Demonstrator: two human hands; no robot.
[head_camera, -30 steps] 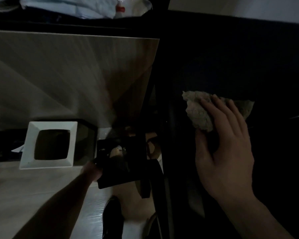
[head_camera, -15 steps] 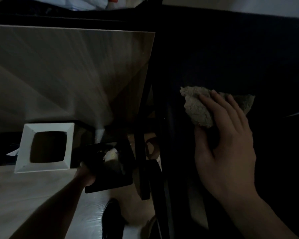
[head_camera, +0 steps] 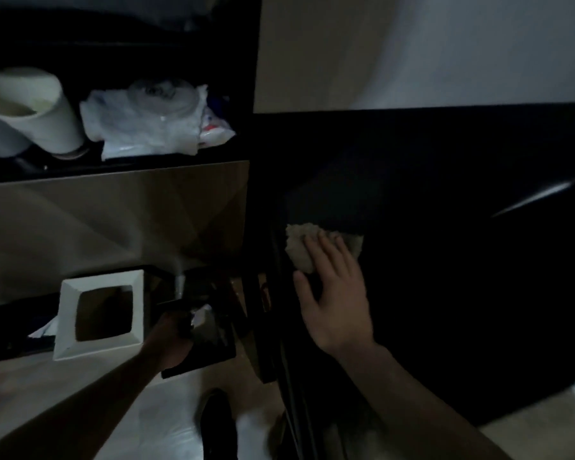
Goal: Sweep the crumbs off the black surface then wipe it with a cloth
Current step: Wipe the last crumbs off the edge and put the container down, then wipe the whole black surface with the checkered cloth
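Observation:
A crumpled beige cloth (head_camera: 301,249) lies on the black surface (head_camera: 445,260) near its left edge. My right hand (head_camera: 334,293) lies flat over the cloth, fingers straight, pressing it down. Lower left, my left hand (head_camera: 171,340) grips the handle of a black dustpan (head_camera: 210,340) held off the floor beside the table; pale crumbs or scraps show in the pan. The scene is very dim, so crumbs on the black surface cannot be made out.
A white square-rimmed bin (head_camera: 100,313) stands on the floor left of the dustpan. On a dark shelf at the upper left sit a white cup (head_camera: 27,107) and crumpled plastic bags (head_camera: 153,121). A dark shoe (head_camera: 218,423) shows below.
The view has tilted up, so the shelf with the cup and bags now shows. My right hand stays on the cloth near the left edge. My left hand still holds the dustpan by the bin.

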